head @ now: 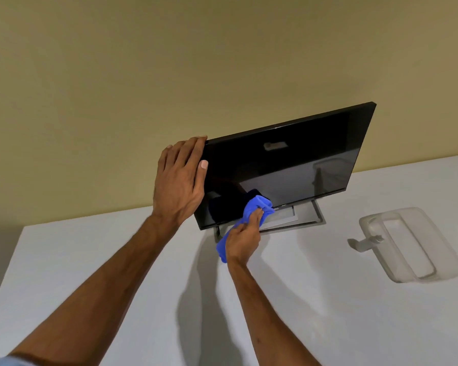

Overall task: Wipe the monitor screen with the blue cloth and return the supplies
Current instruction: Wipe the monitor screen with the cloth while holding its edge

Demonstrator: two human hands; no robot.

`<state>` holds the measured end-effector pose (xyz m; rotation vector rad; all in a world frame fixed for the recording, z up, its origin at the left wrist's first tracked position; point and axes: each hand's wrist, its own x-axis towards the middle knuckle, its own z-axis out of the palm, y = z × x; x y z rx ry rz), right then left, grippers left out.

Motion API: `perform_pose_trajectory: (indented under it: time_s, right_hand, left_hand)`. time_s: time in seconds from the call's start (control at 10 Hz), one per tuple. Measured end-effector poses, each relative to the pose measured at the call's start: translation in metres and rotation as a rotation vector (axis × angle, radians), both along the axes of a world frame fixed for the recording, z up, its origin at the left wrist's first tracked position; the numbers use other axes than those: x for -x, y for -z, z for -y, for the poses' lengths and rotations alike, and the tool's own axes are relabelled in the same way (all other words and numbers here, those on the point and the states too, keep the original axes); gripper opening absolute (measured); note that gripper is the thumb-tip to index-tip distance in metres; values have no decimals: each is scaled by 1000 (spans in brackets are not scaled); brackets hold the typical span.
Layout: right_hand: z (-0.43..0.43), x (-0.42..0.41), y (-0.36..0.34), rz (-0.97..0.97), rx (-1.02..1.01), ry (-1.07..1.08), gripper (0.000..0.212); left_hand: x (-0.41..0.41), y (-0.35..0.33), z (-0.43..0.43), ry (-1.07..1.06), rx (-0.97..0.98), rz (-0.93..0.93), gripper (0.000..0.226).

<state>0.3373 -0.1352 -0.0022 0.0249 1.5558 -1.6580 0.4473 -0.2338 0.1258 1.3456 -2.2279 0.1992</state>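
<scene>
A black monitor (296, 165) with a dark screen stands on its grey frame stand at the back of the white table (90, 273). My left hand (180, 180) grips the monitor's upper left corner, fingers over the top edge and thumb on the front. My right hand (242, 240) holds a bunched blue cloth (258, 207) pressed against the lower edge of the screen, near its bottom middle. A tail of the cloth hangs below my right palm.
A clear plastic bin (418, 270) lies on the table to the right of the monitor, with a spray bottle inside it whose grey trigger head (362, 243) sticks out on the left. A plain yellow wall rises behind the table.
</scene>
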Motion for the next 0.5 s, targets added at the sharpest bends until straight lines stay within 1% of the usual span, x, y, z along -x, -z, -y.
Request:
perform_pose_trajectory:
  time_s: [0.1, 0.2, 0.3, 0.4, 0.5]
  right_hand:
    - [-10, -26, 0, -83, 0, -121, 10]
    - [-11, -52, 4, -168, -67, -258, 60]
    - [-16, -64, 4, -328, -71, -318, 52]
    - [-20, -86, 8, -359, -207, -390, 34]
    - [-25, -104, 12, -461, -91, -562, 27]
  left_hand:
    - [-1, -3, 0, -5, 0, 19, 52]
    - [-2, -6, 0, -7, 3, 32, 52]
    - [0, -9, -1, -26, -8, 49, 53]
    - [2, -8, -4, -40, -23, 53, 53]
    - [1, -7, -1, -29, -38, 52, 54]
